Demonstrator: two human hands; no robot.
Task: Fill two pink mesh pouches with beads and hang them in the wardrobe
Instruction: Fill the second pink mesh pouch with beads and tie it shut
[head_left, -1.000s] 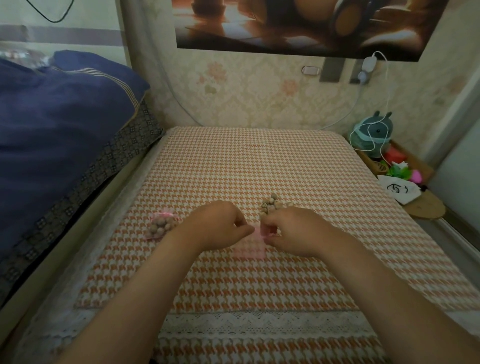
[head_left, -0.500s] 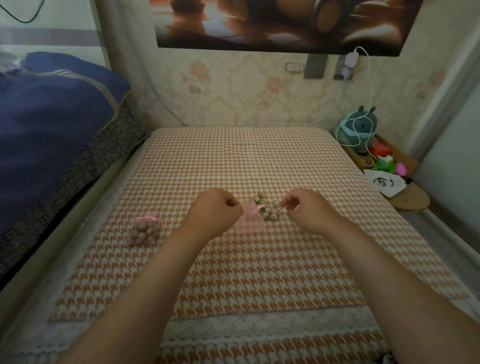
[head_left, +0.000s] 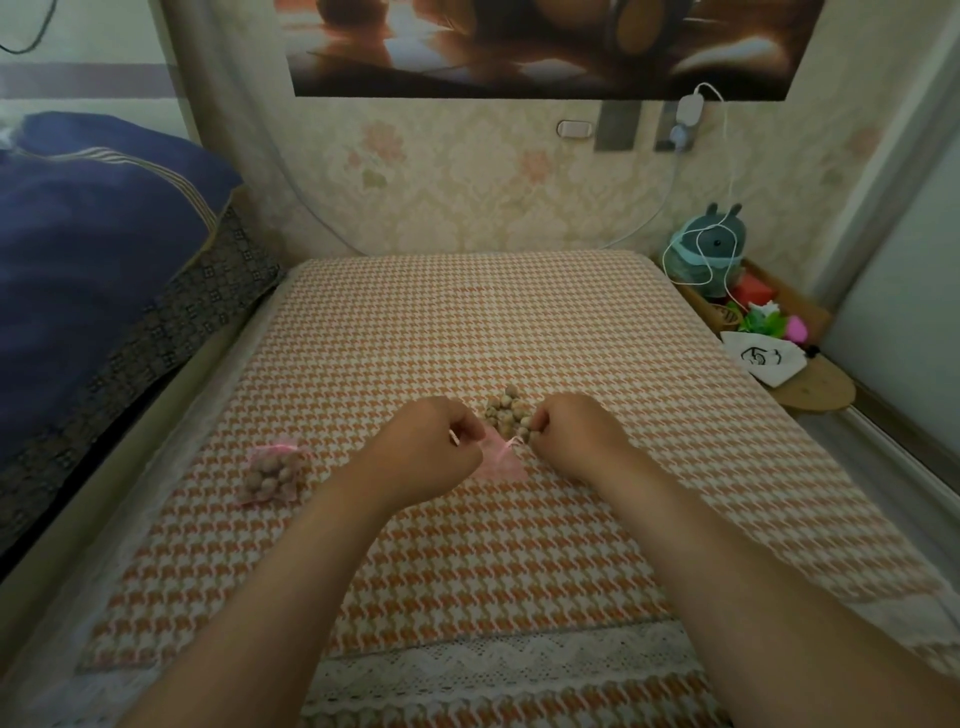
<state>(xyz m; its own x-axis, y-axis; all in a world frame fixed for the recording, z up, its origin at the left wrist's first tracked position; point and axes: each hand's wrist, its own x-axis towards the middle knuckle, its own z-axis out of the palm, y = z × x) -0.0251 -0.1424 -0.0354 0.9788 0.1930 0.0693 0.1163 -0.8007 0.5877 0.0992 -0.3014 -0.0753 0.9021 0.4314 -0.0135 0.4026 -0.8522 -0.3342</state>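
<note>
Both your hands sit curled over the houndstooth cloth mid-table. Your left hand is fisted, pinching a thin pink drawstring end; your right hand pinches tight at the loose beads, exact hold too small to tell. Between them the empty pink pouch lies flat, mouth toward the beads, long axis running away from you. Well left, the filled pouch lies cinched on the cloth.
</note>
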